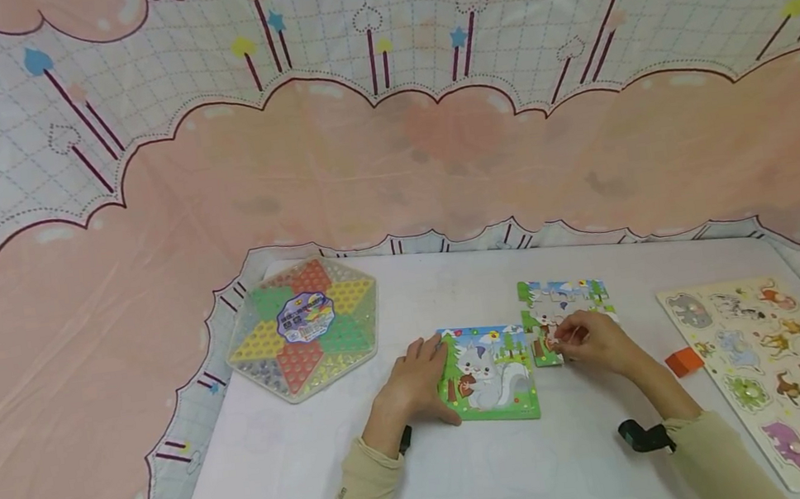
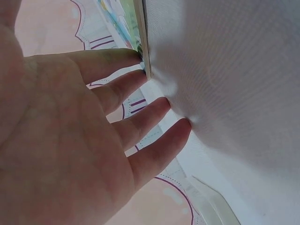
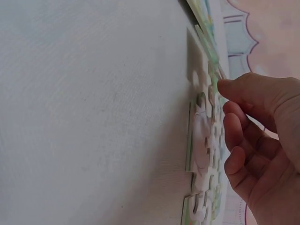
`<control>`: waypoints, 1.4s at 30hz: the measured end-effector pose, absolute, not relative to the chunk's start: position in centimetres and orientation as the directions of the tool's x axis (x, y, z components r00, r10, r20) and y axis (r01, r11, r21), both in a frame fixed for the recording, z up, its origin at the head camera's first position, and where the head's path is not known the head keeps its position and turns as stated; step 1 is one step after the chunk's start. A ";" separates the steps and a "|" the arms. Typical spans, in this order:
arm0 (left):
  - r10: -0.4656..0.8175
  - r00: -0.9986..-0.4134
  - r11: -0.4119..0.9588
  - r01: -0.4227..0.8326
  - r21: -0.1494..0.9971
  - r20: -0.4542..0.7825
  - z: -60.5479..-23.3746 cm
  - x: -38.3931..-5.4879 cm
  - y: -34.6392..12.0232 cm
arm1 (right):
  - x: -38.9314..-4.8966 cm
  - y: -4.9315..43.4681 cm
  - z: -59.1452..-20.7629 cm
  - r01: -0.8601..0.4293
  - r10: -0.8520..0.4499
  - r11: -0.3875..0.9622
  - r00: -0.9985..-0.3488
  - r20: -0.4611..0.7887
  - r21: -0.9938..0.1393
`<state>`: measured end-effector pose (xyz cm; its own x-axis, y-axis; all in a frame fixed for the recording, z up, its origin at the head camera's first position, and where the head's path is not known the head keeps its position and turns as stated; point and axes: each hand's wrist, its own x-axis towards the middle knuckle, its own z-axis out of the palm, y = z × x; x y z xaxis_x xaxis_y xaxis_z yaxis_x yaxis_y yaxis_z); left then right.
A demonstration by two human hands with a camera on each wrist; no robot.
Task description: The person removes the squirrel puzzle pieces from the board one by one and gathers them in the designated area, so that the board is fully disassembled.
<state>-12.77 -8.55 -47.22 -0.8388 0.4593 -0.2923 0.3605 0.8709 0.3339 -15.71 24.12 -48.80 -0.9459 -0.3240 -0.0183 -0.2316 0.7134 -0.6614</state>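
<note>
A square squirrel picture board (image 1: 499, 383) lies on the white table. My left hand (image 1: 414, 381) rests along its left side; in the left wrist view two fingertips (image 2: 140, 72) touch the board's edge and the other two press on the tabletop. Right of the board lies a partly joined jigsaw (image 1: 576, 291) with the same squirrel picture. Over its lower part, my right hand (image 1: 594, 340) pinches a jigsaw piece (image 3: 208, 50) between thumb and index finger. That piece tilts up off the others in the right wrist view. The remaining right fingers are curled.
A hexagonal Chinese checkers set (image 1: 350, 335) sits at the left. On the right lies an animal puzzle board (image 1: 744, 336), with an orange block (image 1: 684, 362) by its left edge. A patterned pink curtain (image 1: 391, 176) hangs behind the table.
</note>
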 end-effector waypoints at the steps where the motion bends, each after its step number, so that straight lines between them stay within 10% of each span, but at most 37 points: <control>1: 0.459 -0.838 0.871 0.359 0.334 -0.295 -47.2 -12.8 -8.6 | -15.7 24.2 -48.9 -0.228 -0.325 0.713 -0.946 -0.024 -0.663; 42: 0.466 -0.838 0.871 0.377 0.315 -0.285 -47.0 -12.7 -8.6 | -16.1 23.7 -48.7 -0.179 -0.303 0.741 -0.949 -0.084 -0.647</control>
